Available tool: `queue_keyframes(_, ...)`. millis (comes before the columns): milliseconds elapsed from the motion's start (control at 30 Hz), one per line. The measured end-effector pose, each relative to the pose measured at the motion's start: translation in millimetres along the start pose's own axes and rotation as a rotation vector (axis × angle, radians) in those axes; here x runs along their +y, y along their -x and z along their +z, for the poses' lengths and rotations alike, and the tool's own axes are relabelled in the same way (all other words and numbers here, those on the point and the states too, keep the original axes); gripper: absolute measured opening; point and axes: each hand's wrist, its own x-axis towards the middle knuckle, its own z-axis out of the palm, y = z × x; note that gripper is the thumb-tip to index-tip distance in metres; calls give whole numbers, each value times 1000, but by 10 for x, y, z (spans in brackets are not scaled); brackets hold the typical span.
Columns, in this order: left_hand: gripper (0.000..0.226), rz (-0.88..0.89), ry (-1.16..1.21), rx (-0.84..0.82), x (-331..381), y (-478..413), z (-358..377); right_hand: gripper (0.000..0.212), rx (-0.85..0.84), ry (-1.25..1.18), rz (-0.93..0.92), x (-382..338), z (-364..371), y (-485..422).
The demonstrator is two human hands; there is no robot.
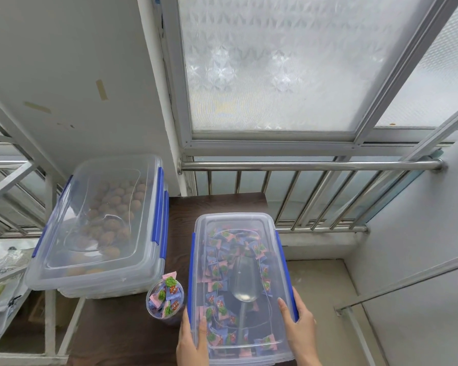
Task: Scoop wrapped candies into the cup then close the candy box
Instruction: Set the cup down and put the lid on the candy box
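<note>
- The left hand (192, 342) reaches up from the bottom edge and lies flat on the near left side of the lid (238, 286), thumb on top, fingers loose and holding nothing.
- The right hand (299, 328) does the same on the near right side, with its fingertips next to the blue clip (288, 281).
- The candy box (239, 360) sits between both hands, its clear lid on top.
- Inside it you can see wrapped candies (217, 262) and a clear scoop (245, 283).
- Just left of the box stands the cup (164, 299), full of candies.
- Farther back on the left is a second box (101, 228) with brown balls inside.
</note>
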Motion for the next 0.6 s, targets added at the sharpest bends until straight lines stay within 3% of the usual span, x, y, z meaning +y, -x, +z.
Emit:
queue_keyframes(333, 47, -21, -39, 0, 59, 72, 5, 60, -12, 14, -7, 17, -12, -44)
queue_keyframes(433, 47, -8, 26, 5, 198, 135, -61, 76, -14, 17, -11, -4, 1, -38)
queue_keyframes(500, 54, -16, 79, 6, -152, -25, 123, 91, -9, 34, -34, 2, 11, -34)
queue_keyframes(567, 78, -63, 77, 73, -876, -196, 496, 103, 4, 63, -73, 11, 18, -33)
queue_keyframes(600, 75, -86, 39, 65, -1049, -287, 544, 106, 5, 75, -80, 20, 19, -33)
